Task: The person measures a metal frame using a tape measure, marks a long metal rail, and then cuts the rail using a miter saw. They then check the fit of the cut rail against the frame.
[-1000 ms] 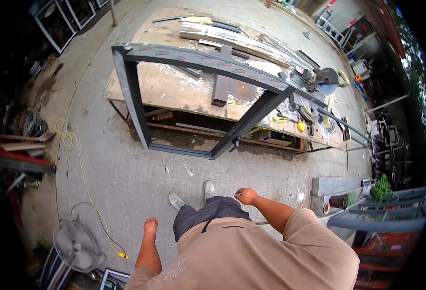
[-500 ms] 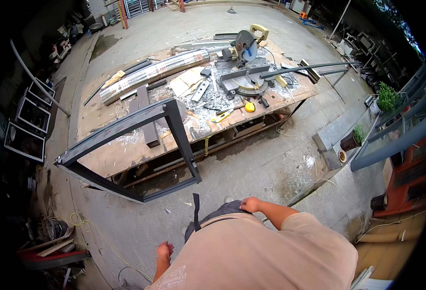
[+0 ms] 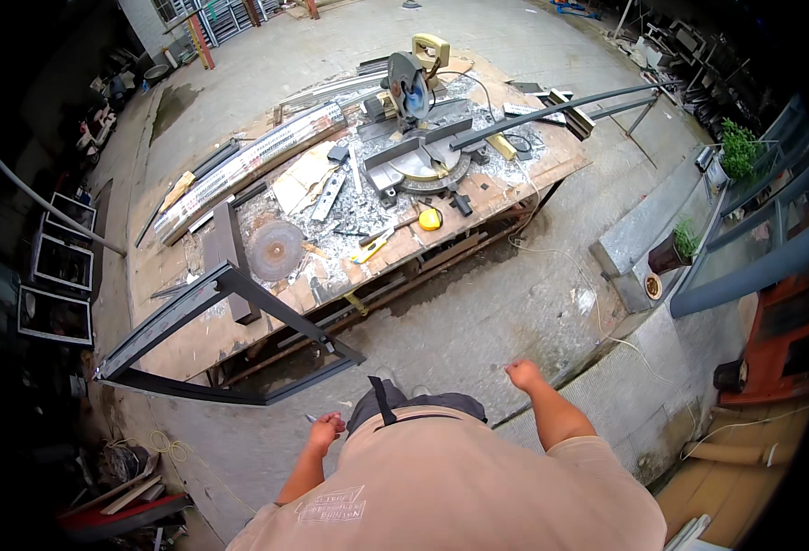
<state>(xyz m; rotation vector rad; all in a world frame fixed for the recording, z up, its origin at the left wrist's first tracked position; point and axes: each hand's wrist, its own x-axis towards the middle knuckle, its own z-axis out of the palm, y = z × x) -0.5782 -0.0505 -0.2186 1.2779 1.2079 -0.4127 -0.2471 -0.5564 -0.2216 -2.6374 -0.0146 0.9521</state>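
both hands hang free of the counter: the left hand has its grip loosely curled, seemingly on a thin metal piece; the right hand is fisted, empty. the dark metal frame leans against the counter's left end, the mitre saw idle on top; cutting looks paused.

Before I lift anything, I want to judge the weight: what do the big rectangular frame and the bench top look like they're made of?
The rectangular frame looks like metal box section, probably steel: dark grey, dull, straight hollow-looking bars meeting at sharp corners. The bench top looks like bare wooden board, likely plywood: tan, worn and stained, strewn with pale shavings. The round saw blade lying on it looks rusty, so likely steel.
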